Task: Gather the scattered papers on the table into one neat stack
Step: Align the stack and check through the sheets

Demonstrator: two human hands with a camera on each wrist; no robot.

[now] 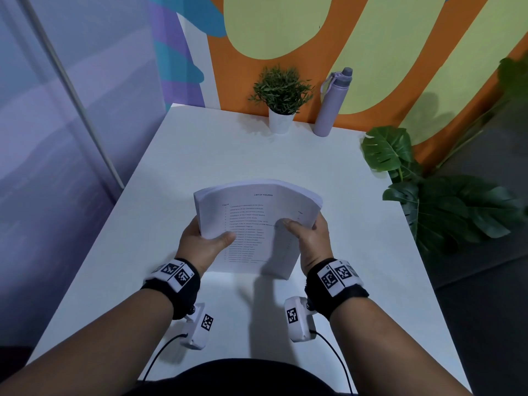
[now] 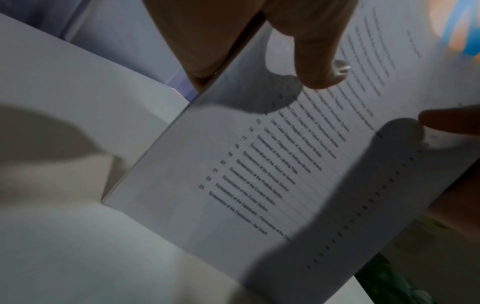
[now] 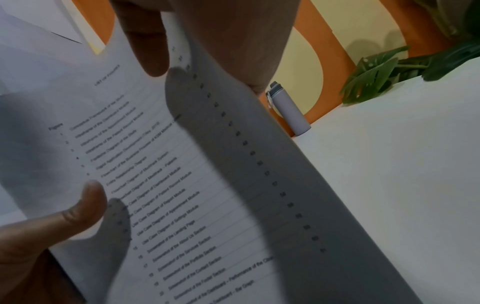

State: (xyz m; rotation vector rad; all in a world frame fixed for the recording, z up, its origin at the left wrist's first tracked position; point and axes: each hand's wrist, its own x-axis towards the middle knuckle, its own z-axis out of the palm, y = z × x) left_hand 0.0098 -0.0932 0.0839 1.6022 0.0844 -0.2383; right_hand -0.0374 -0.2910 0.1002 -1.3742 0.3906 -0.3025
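A stack of white printed papers point(image 1: 257, 224) stands tilted on its lower edge on the white table point(image 1: 200, 155), the top sheet a list of figures. My left hand point(image 1: 204, 238) grips the stack's left side, thumb on the front sheet. My right hand point(image 1: 307, 234) grips the right side, thumb pressed on the page. In the left wrist view the papers point(image 2: 259, 174) fill the frame with my left hand point(image 2: 317, 61) on them. The right wrist view shows the page point(image 3: 182, 174) under my right hand point(image 3: 148, 45).
A small potted plant point(image 1: 281, 95) and a lilac water bottle point(image 1: 330, 104) stand at the table's far edge by the painted wall. Large green leaves point(image 1: 445, 201) overhang the table's right side. Camera cables trail at the near edge.
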